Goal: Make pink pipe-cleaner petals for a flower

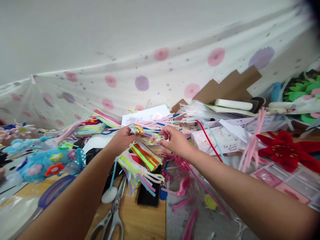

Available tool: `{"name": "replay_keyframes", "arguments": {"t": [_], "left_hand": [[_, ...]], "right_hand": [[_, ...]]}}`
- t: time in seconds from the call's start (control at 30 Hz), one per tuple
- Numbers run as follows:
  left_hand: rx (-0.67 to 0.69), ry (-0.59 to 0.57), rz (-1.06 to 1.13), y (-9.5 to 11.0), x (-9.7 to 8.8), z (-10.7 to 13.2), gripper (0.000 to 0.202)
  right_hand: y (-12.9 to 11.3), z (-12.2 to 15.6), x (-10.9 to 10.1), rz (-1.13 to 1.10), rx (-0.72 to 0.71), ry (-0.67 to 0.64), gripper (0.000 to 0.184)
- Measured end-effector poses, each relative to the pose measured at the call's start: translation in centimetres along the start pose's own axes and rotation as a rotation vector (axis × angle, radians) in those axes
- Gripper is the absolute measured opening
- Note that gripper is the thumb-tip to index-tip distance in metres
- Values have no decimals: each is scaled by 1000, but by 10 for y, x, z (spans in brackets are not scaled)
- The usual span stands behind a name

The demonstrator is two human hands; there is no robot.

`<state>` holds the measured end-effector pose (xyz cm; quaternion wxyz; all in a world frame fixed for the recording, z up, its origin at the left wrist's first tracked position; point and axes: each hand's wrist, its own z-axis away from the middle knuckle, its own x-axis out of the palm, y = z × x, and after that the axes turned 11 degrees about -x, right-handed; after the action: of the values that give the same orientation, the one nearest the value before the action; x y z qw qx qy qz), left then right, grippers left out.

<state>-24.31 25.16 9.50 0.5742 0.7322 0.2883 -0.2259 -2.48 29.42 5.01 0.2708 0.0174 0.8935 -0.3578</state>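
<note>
Head — left hand [124,140] pinches pipe-cleaner bundle [137,129].

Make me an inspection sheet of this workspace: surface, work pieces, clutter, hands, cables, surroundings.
Surface: wooden tabletop, gray covering on the right.
Work pieces: multicolored fuzzy stems at the left fingertips.
Clutter: scissors left of a black phone; red flower far right.
Hands: left hand pinches the stems; right hand curled nearby, grip unclear.
Cables: nothing seen for certain.
Surroundings: pale wall, flower-patterned sheet behind.

Soft even light, slight blur, dark upper-right corner
</note>
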Motion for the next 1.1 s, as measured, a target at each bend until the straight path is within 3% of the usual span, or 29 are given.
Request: {"name": "replay_keyframes", "arguments": {"t": [0.2,0.37,0.47,0.57,0.63,0.77,0.9,0.97,1.1], "left_hand": [[-34,42,30,-1,-2,3,25],[-41,45,22,-6,-4,5,20],[107,39,-184,-4,1,8,24],[347,104,-468,2,8,13,38],[425,126,-542,4,12,16,41],[383,53,-440,3,12,21,19],[283,4,-406,-5,14,25,18],[233,-71,-505,-9,17,29,29],[172,-396,-595,-5,21,30,70]], "right_hand": [[8,1,3,-34,74,-54,43],[8,2,12,-75,118,-56,25],[6,1,17,-93,129,-37,19],[3,-1,21,-119,119,-26,18],[0,-1,22,-137,103,-34,18],[-2,-2,22,-130,108,-62,16],[12,-4,9,-102,163,-120,21],[25,-5,-3,-76,219,-132,18],[54,-10,-26,15,369,-150,15]]}}
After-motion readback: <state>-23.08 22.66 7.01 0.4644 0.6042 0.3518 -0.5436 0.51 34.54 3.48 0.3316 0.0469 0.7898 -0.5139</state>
